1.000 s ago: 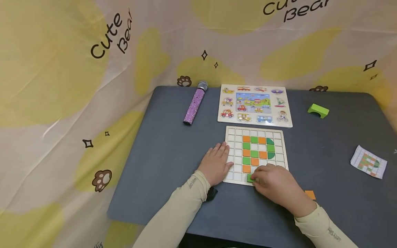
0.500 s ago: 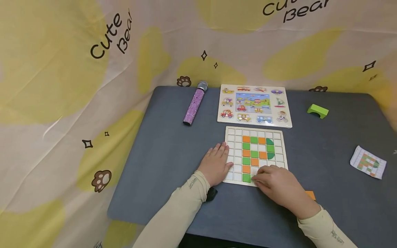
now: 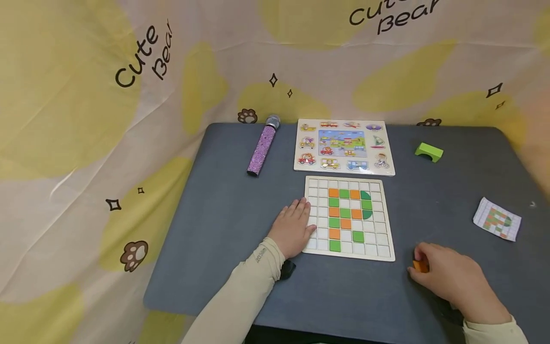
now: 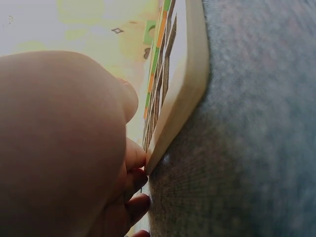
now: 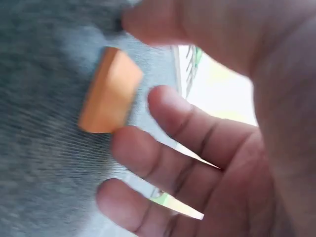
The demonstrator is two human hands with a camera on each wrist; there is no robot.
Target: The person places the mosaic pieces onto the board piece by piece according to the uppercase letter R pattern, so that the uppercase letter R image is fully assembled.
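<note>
In the head view my left hand [image 3: 290,230] rests flat over the left edge of a white grid board [image 3: 371,237], fingers straight. The left wrist view shows fingertips right at the board's wooden edge [image 4: 195,64]. Orange, green and half-round dark green tiles sit in several of its cells; one green tile [image 3: 358,236] lies apart from the others. To the right of the board, my right hand [image 3: 451,277] is around an orange tile [image 3: 420,266] on the table. In the right wrist view, the thumb and fingers are spread about this tile [image 5: 112,91], the thumb apart from it.
Behind the board lies a picture puzzle [image 3: 343,165] of vehicles, with a glittery purple microphone [image 3: 262,148] to its left. A green arch block [image 3: 429,151] stands at the back right. A paper card [image 3: 497,220] with a tile pattern lies at the right.
My right hand has left the board and moved right to the orange tile. A green tile now shows in the cell where that hand was. My left hand stays on the board.
</note>
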